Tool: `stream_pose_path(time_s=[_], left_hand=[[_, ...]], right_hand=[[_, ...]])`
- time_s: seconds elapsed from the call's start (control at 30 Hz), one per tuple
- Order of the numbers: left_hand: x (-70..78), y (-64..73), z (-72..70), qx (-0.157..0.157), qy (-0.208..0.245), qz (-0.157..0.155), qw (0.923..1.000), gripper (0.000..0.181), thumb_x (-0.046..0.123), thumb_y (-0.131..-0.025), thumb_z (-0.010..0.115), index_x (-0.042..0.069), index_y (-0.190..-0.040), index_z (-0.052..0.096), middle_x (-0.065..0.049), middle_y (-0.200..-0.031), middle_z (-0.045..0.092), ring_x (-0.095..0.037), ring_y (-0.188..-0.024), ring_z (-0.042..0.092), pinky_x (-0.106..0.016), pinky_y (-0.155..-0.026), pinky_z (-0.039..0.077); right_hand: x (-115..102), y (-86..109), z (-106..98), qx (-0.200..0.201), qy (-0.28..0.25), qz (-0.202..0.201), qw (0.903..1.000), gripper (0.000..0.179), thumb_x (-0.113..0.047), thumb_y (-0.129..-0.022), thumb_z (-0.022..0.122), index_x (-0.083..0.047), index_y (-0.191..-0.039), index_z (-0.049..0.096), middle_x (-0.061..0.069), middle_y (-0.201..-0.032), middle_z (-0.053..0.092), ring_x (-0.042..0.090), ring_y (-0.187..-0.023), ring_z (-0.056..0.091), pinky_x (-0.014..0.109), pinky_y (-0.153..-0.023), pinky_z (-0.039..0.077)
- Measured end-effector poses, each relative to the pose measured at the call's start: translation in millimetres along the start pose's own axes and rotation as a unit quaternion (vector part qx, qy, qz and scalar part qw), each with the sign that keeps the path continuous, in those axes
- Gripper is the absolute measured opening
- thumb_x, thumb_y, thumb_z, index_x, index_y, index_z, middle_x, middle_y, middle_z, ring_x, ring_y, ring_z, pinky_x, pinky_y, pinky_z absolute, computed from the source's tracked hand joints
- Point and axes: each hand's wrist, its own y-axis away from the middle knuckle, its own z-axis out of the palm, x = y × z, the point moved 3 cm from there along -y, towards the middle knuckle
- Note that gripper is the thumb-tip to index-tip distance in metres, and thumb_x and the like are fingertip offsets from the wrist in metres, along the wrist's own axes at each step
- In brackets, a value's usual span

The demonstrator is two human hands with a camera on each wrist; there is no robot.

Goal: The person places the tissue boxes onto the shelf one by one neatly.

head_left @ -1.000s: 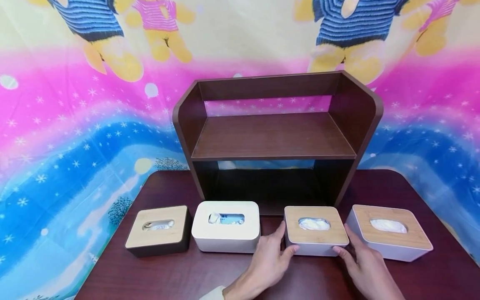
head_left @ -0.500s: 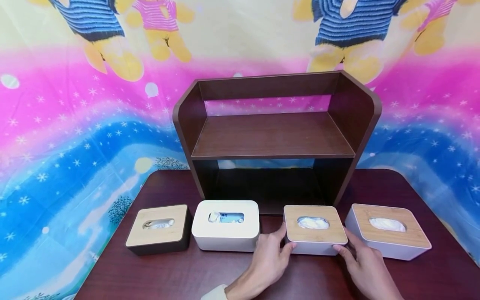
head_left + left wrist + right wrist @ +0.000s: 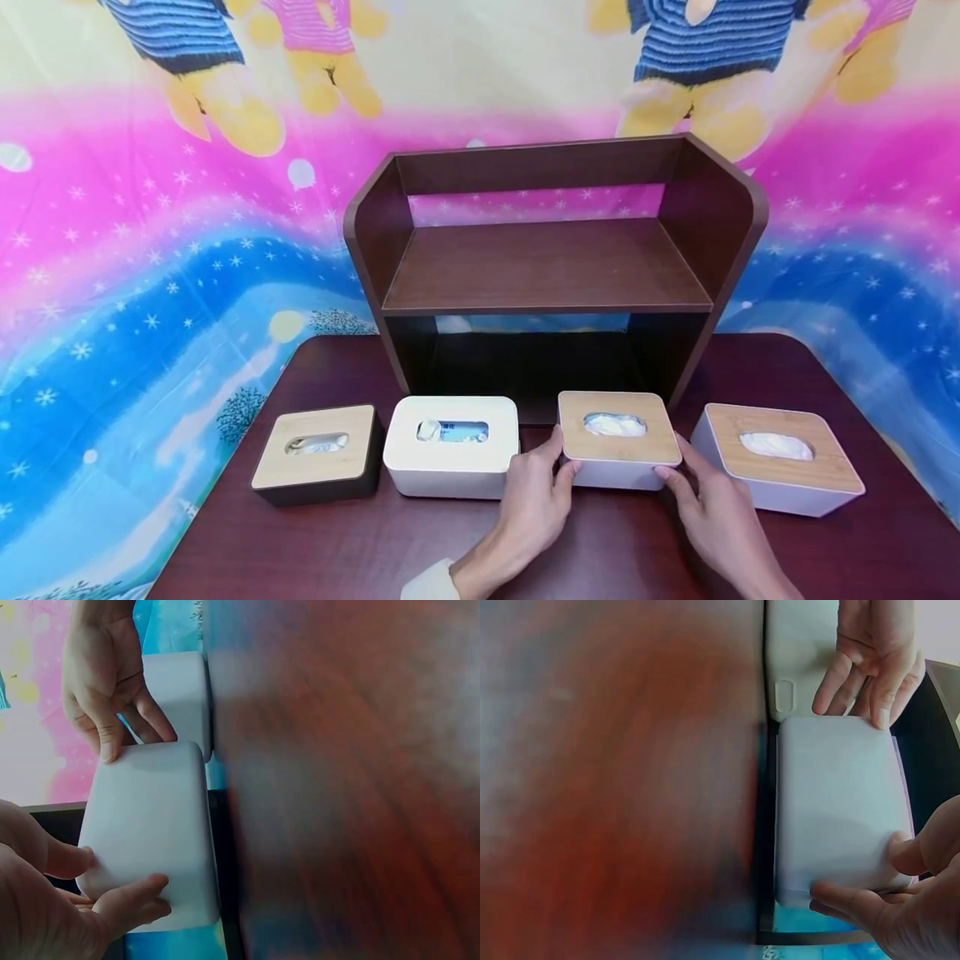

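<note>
Remote on the head feed. Biggest first: printed backdrop (image 3: 90,208) fills the rear. Dark red table (image 3: 352,554) below it, brown shelf (image 3: 543,265) standing toward the back. Four boxes in a row in front of the shelf. Cream-lid box (image 3: 452,458) second from left. Right-end box (image 3: 787,477), white with wood lid, sits turned, near corner swung right. Tissue box (image 3: 617,454), same type, is third from left, in front of the shelf's right half; I can't tell if its base touches the table. Its long axis runs left-right, near parallel to the shelf front; slot faces up and runs the same way. Dark box (image 3: 318,471) at left end, pale lid.

Left hand (image 3: 534,504) grips the tissue box's left end, thumb on the near face. Right hand (image 3: 712,508) grips the right end the same way, fingers between it and the right-end box. Spread is one box length. White tissue (image 3: 617,426) shows in the slot.
</note>
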Motion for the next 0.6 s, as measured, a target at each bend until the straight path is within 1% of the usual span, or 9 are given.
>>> stream_pose_path(time_s=[0.03, 0.07, 0.13, 0.17, 0.27, 0.33, 0.43, 0.53, 0.6], left_hand=[[0.0, -1.4, -0.1, 0.004, -0.002, 0.000, 1.0000, 0.050, 0.016, -0.104, 0.071, -0.012, -0.144, 0.061, -0.016, -0.085, 0.076, 0.004, -0.062, 0.055, -0.023, -0.080, 0.062], [0.3, -2.9, -0.2, 0.011, -0.008, 0.004, 0.9999, 0.049, 0.016, -0.104, 0.071, -0.012, -0.143, 0.061, -0.018, -0.093, 0.079, 0.002, -0.071, 0.063, -0.026, -0.085, 0.063], [1.5, -6.5, -0.3, 0.019, -0.010, 0.008, 0.9997, 0.049, 0.015, -0.105, 0.070, -0.013, -0.144, 0.061, -0.021, -0.106, 0.080, -0.005, -0.086, 0.073, -0.030, -0.089, 0.064], [2.3, -8.4, -0.5, 0.021, -0.009, 0.007, 0.9997, 0.049, 0.015, -0.105, 0.070, -0.013, -0.144, 0.060, -0.021, -0.108, 0.080, -0.008, -0.088, 0.075, -0.031, -0.090, 0.064], [5.0, -13.6, -1.3, 0.038, -0.007, 0.009, 0.9992, 0.048, 0.012, -0.104, 0.070, -0.013, -0.144, 0.060, -0.023, -0.131, 0.074, -0.019, -0.116, 0.074, -0.035, -0.094, 0.065], [5.9, -16.6, -1.1, 0.046, -0.002, 0.008, 0.9989, 0.047, 0.010, -0.103, 0.070, -0.012, -0.144, 0.061, -0.023, -0.132, 0.074, -0.021, -0.116, 0.075, -0.037, -0.092, 0.065], [6.2, -21.3, 0.8, 0.059, -0.002, 0.007, 0.9982, 0.047, 0.007, -0.102, 0.071, -0.012, -0.144, 0.061, -0.022, -0.133, 0.075, -0.024, -0.117, 0.076, -0.039, -0.092, 0.065], [5.5, -27.2, 3.7, 0.060, 0.002, -0.007, 0.9982, 0.048, 0.006, -0.102, 0.070, -0.012, -0.145, 0.059, -0.022, -0.136, 0.073, -0.025, -0.121, 0.074, -0.040, -0.095, 0.064], [5.0, -31.4, 5.8, 0.059, 0.004, -0.020, 0.9981, 0.048, 0.005, -0.103, 0.069, -0.012, -0.146, 0.058, -0.022, -0.139, 0.071, -0.026, -0.123, 0.073, -0.041, -0.097, 0.064]], right_hand=[[-2, -2.0, 0, 0.004, 0.000, -0.001, 1.0000, 0.055, -0.017, -0.103, 0.074, 0.005, -0.151, 0.057, 0.027, -0.087, 0.074, 0.041, -0.096, 0.072, 0.059, -0.079, 0.056], [-3, -4.2, 0, 0.007, 0.001, -0.001, 1.0000, 0.056, -0.018, -0.103, 0.073, 0.005, -0.151, 0.057, 0.020, -0.076, 0.070, 0.037, -0.091, 0.072, 0.055, -0.077, 0.055], [-6, -8.9, -1, 0.010, -0.001, 0.003, 0.9999, 0.056, -0.020, -0.105, 0.072, 0.003, -0.153, 0.056, 0.007, -0.063, 0.059, 0.030, -0.082, 0.068, 0.047, -0.072, 0.054], [-8, -11.3, -1, 0.011, -0.003, 0.005, 0.9999, 0.056, -0.020, -0.105, 0.071, 0.002, -0.154, 0.055, 0.005, -0.061, 0.057, 0.026, -0.075, 0.065, 0.043, -0.070, 0.052], [-11, -17.6, -1, 0.016, -0.008, 0.009, 0.9998, 0.056, -0.022, -0.106, 0.069, 0.000, -0.156, 0.054, -0.002, -0.056, 0.050, 0.015, -0.062, 0.052, 0.035, -0.065, 0.047], [-13, -21.9, 0, 0.016, -0.012, 0.012, 0.9997, 0.056, -0.022, -0.107, 0.068, 0.000, -0.156, 0.053, -0.003, -0.056, 0.049, 0.012, -0.059, 0.044, 0.031, -0.061, 0.043], [-14, -28.3, 1, 0.023, -0.015, 0.013, 0.9995, 0.056, -0.021, -0.107, 0.068, 0.002, -0.156, 0.053, -0.001, -0.059, 0.050, 0.012, -0.059, 0.042, 0.031, -0.062, 0.042], [-14, -34.7, 3, 0.034, -0.022, 0.013, 0.9991, 0.054, -0.019, -0.107, 0.068, 0.003, -0.154, 0.054, 0.001, -0.061, 0.051, 0.010, -0.059, 0.039, 0.030, -0.061, 0.039], [-13, -38.9, 5, 0.035, -0.031, 0.016, 0.9988, 0.054, -0.019, -0.107, 0.067, 0.004, -0.154, 0.053, 0.003, -0.062, 0.052, 0.010, -0.054, 0.035, 0.030, -0.056, 0.035]])
